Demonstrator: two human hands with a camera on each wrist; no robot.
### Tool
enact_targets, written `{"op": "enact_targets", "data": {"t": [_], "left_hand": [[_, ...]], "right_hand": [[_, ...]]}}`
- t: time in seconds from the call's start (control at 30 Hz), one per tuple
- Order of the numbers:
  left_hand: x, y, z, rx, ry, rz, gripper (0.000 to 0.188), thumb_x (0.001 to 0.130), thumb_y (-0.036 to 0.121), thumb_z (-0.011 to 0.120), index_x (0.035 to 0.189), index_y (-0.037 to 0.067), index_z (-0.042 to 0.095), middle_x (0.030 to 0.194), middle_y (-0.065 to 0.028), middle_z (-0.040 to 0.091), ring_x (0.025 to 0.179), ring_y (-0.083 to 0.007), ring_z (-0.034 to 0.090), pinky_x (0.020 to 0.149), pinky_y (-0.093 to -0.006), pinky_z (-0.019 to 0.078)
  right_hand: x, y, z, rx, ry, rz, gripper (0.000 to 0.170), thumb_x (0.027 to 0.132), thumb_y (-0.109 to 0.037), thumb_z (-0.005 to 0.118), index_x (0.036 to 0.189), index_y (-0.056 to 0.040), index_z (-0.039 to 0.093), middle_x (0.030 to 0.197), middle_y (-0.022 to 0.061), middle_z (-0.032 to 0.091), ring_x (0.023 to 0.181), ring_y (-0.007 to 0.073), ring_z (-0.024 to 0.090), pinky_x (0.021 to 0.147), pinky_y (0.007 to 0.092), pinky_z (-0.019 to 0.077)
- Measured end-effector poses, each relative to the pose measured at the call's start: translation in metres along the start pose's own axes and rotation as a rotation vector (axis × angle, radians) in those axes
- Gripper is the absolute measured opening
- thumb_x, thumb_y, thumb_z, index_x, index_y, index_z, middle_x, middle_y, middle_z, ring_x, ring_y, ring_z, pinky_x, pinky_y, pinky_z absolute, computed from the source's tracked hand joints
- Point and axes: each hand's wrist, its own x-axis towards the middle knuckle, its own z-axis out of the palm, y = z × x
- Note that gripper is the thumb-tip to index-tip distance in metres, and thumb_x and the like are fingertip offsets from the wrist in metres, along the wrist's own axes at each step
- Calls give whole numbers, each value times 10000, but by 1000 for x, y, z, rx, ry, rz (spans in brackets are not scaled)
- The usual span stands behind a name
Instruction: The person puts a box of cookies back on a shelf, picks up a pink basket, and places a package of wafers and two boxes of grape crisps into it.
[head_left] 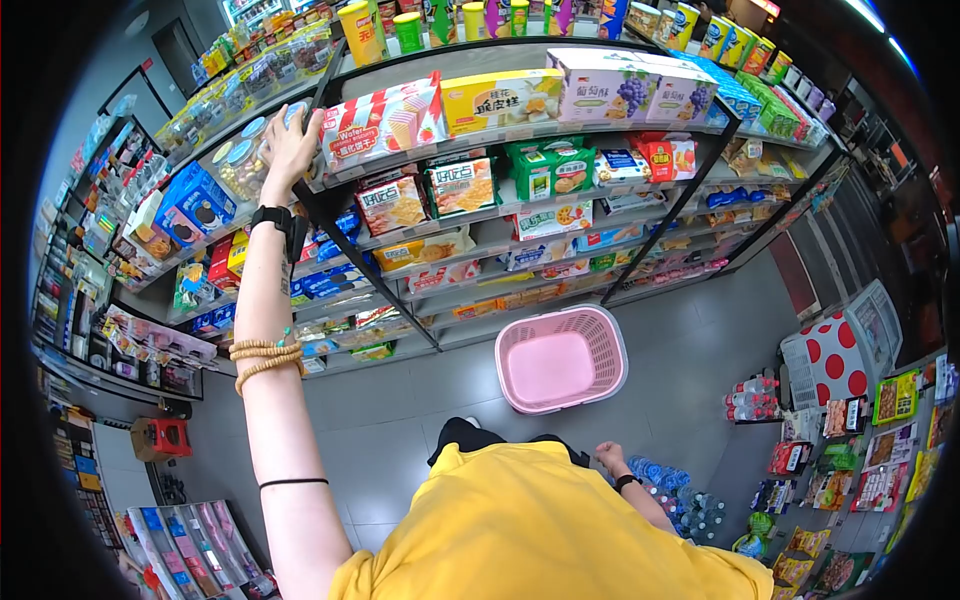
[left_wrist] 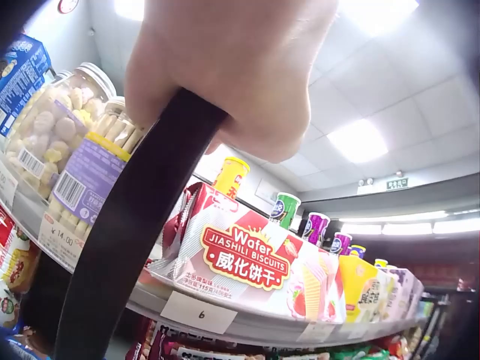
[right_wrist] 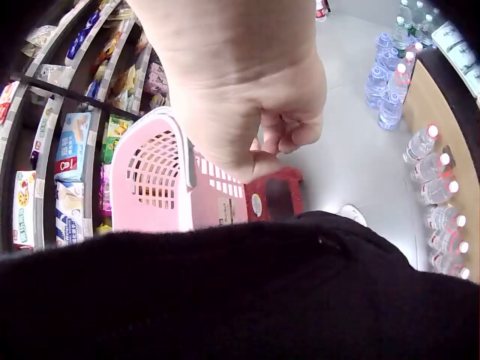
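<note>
My left hand [head_left: 287, 150] reaches up to the top shelf, its fingers extended between a red-and-white wafer biscuit package [head_left: 385, 122] and clear snack jars [head_left: 238, 165]. In the left wrist view, the back of that hand hides its fingertips, and a jar with a purple label [left_wrist: 88, 169] stands close beside it. The wafer package lies just below and to the right of the hand. My right hand [head_left: 610, 457] hangs low by my side, fingers loosely curled with nothing in them. In the right wrist view, a pink basket [right_wrist: 142, 206] appears beyond it.
The pink basket stands on the grey floor [head_left: 450, 385] before the shelves. More boxed biscuits, such as a yellow box [head_left: 500, 100], line the top shelf. Bottled water [head_left: 690, 500] stands by my right side. A red stool [head_left: 165, 437] is at the far left.
</note>
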Motion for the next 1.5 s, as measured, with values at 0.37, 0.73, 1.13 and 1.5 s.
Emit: {"op": "enact_targets", "data": {"t": [0.37,0.73,1.13,1.5], "left_hand": [[-7,10,-13,-92,-104,43,780,940,702,399,1486,147,453,1616,-161,239,1503,-380,134,1152,-650,121],[-9,7,-5,-69,118,105,744,967,626,413,1467,77,448,1600,-184,256,1503,-373,153,1157,-636,130],[-9,2,2,-123,379,-87,588,998,395,462,1443,15,407,1549,-221,261,1459,-432,164,1098,-679,162],[-12,8,-6,-90,381,-88,609,988,352,490,1435,-41,360,1544,-236,273,1447,-440,193,1098,-669,170]], "right_hand": [[20,-92,64,196,-75,21,134,803,-16,645,930,-56,636,706,53,643,527,143,599,439,269,449],[43,-198,95,-275,-441,-214,88,855,-130,683,874,-55,643,761,42,670,624,107,609,519,268,479],[-186,-753,66,-492,-72,-1807,340,768,-51,654,1100,-53,584,1066,149,581,1059,332,580,946,427,470],[-237,-943,98,-1195,301,-1553,1317,556,-474,920,1577,-108,172,1591,244,248,1490,407,206,1175,558,254]]}}
